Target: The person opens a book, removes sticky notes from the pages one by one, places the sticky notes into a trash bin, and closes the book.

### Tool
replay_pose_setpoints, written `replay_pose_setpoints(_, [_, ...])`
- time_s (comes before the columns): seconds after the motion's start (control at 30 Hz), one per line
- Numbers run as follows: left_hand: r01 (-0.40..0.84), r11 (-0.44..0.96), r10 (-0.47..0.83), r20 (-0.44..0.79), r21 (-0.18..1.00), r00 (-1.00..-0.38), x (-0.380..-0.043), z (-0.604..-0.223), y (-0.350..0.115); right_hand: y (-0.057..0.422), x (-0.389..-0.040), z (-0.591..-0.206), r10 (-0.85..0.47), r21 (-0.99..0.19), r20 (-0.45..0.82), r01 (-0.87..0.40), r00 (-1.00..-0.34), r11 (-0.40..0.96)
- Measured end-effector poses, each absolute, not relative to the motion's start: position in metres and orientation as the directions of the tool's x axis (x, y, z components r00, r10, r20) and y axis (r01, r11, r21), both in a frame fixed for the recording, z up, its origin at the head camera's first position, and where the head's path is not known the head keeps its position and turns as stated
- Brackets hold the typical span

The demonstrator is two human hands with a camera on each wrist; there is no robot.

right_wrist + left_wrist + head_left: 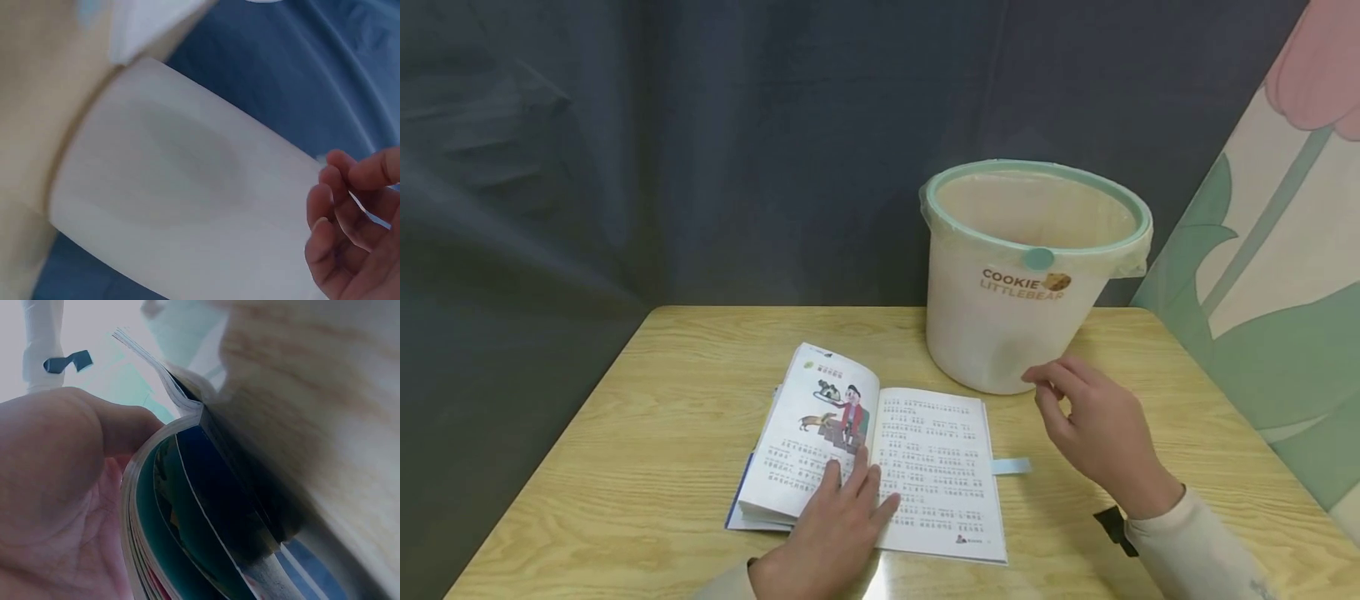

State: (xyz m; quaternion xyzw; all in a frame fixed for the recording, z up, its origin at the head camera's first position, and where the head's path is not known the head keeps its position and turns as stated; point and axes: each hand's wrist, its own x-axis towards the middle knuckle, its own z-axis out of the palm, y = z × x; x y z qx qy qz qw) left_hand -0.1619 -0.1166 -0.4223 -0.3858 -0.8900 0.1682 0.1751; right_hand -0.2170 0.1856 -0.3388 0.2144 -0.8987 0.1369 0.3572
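Observation:
An open book (936,475) with printed text lies on the wooden table, its left page showing a colour drawing. My left hand (835,525) rests on the lower part of the book near the fold, fingers spread over the pages. In the left wrist view, the book's page edges (147,506) bow upward beside the palm. A light blue paper strip (1011,466) sticks out from the book's right edge. My right hand (1093,425) hovers right of the book, before a white bin (1000,333). Its fingers are loosely bent, and I see nothing between them.
The bin stands at the back of the table (647,417), with a green rim (1037,169) and a thin liner bag (1131,265). A dark cloth (775,150) hangs behind. On the right is a wall (1255,250) with painted flowers.

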Motion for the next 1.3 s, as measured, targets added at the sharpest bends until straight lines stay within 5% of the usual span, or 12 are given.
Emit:
replay_pose_setpoints(0.23, [0.623, 0.654, 0.743, 0.208, -0.430, -0.636, -0.162, -0.424, -0.117, 0.180, -0.219, -0.364, -0.432, -0.031, 0.392, -0.481, -0.812, 0.876])
replay_pose_setpoints(0.5, [0.616, 0.650, 0.746, 0.219, -0.444, -0.629, -0.162, -0.425, -0.118, 0.183, -0.223, -0.384, -0.554, -0.017, -0.025, -0.554, -0.832, 0.832])
replay_pose_setpoints(1.3, [0.633, 0.648, 0.749, 0.206, -0.424, -0.629, -0.162, -0.422, -0.116, 0.176, -0.229, -0.406, -0.456, -0.173, -0.044, -0.443, -0.889, 0.880])
